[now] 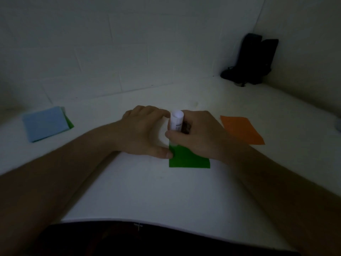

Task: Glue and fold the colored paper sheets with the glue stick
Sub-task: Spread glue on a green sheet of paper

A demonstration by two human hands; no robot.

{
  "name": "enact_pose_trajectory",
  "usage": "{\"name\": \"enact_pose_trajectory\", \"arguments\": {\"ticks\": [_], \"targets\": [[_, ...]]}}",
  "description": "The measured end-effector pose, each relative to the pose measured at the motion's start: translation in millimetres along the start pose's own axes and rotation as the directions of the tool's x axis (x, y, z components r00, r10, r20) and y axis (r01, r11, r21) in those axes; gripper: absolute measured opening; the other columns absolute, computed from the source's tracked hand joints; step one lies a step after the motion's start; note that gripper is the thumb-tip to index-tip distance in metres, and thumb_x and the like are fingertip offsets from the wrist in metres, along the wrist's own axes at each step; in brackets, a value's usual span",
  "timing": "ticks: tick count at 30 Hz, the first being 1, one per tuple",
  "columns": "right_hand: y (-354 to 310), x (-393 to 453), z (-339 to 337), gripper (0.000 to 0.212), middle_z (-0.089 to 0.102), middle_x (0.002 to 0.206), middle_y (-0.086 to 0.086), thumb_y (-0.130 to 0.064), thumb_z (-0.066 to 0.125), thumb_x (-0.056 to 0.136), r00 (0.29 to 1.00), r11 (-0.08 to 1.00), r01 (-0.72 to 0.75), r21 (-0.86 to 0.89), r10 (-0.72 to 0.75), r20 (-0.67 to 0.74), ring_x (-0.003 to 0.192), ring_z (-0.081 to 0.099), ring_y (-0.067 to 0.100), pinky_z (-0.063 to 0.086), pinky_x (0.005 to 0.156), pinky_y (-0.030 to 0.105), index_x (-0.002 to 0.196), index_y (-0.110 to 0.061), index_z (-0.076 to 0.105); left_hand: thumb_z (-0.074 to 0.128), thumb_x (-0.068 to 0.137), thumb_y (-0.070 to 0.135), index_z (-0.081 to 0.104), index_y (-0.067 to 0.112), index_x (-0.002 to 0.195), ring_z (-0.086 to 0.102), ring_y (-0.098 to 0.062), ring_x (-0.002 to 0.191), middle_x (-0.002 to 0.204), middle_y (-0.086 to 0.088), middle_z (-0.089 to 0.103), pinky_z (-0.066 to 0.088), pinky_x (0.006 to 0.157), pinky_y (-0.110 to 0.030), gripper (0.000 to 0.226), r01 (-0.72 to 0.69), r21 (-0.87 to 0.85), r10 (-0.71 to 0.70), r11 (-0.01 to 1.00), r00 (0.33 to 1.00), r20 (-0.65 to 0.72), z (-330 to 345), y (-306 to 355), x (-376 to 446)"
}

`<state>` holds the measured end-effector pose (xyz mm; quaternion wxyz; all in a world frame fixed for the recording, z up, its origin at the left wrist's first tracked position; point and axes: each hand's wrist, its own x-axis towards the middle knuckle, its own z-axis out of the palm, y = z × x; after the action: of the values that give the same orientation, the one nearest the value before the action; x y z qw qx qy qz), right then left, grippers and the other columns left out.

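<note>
On the white counter [166, 196], the right hand [199, 137] has its grip clenched round an upright white glue stick [176, 121], its lower end on a green paper sheet [188, 159]. The left hand [145, 132] lies flat, grip released, thumb pressing the sheet's left edge. An orange sheet [241, 129] lies right; a blue stack [45, 122] far left.

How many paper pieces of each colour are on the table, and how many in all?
Green: 2, the green sheet under the hands and a green piece peeking from beneath the blue one
Blue: 1, blue sheet
Orange: 1, orange sheet
Total: 4
</note>
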<state>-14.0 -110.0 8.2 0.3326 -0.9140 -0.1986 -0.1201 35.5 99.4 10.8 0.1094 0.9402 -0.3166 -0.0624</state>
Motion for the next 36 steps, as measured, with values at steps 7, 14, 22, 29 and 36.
{"name": "enact_pose_trajectory", "arguments": {"ticks": [7,14,22,29,36], "targets": [[-2,1,-1,0.013,0.073,0.082,-0.009,-0.037,0.073,0.091,0.999,0.994,-0.042,0.101,0.043,-0.014,0.075,0.068,0.002,0.053,0.069,0.02,0.092,-0.025,0.073,0.039,0.043,0.107,0.029,0.053,0.147,0.022,-0.02,0.142,0.154,0.011,0.026,0.024,0.12,-0.048,0.118,-0.033,0.06,0.027,0.998,0.995,0.095,-4,-1,-2],[3,1,-4,0.019,0.064,0.071,-0.013,-0.039,0.072,0.09,1.0,0.998,-0.018,-0.063,0.017,-0.017,0.073,0.063,0.003,0.047,0.064,0.017,0.079,-0.036,0.057,0.038,0.045,0.106,0.019,0.055,0.152,0.02,-0.02,0.144,0.157,0.011,0.024,0.023,0.12,-0.049,0.12,-0.046,0.061,0.04,0.997,0.995,0.093,-3,-3,-2],[0,1,-2,0.012,0.069,0.077,-0.01,-0.041,0.073,0.088,1.0,1.0,-0.021,0.013,0.021,0.019,0.073,0.064,0.005,0.048,0.065,0.021,0.085,-0.032,0.065,0.041,0.05,0.102,0.017,0.064,0.143,0.021,-0.02,0.141,0.155,0.011,0.025,0.024,0.119,-0.047,0.103,-0.052,0.052,0.046,0.997,0.994,0.1,-4,-2,-3],[3,3,-5,0.014,0.072,0.079,-0.009,-0.039,0.071,0.09,1.0,1.0,-0.005,0.024,0.005,-0.007,0.074,0.067,0.006,0.051,0.07,0.027,0.086,-0.025,0.07,0.042,0.052,0.1,0.016,0.061,0.148,0.019,-0.02,0.143,0.156,0.013,0.023,0.023,0.119,-0.048,0.107,-0.046,0.048,0.041,0.998,0.993,0.113,-5,-2,-3],[1,1,-4,0.011,0.065,0.073,-0.007,-0.036,0.074,0.09,0.999,1.0,0.021,0.006,-0.021,0.026,0.067,0.061,0.005,0.044,0.059,0.019,0.086,-0.033,0.064,0.036,0.049,0.1,0.014,0.059,0.147,0.017,-0.023,0.146,0.16,0.01,0.019,0.02,0.12,-0.051,0.109,0.011,0.073,-0.017,0.997,0.996,0.088,0,11,-1]]}}
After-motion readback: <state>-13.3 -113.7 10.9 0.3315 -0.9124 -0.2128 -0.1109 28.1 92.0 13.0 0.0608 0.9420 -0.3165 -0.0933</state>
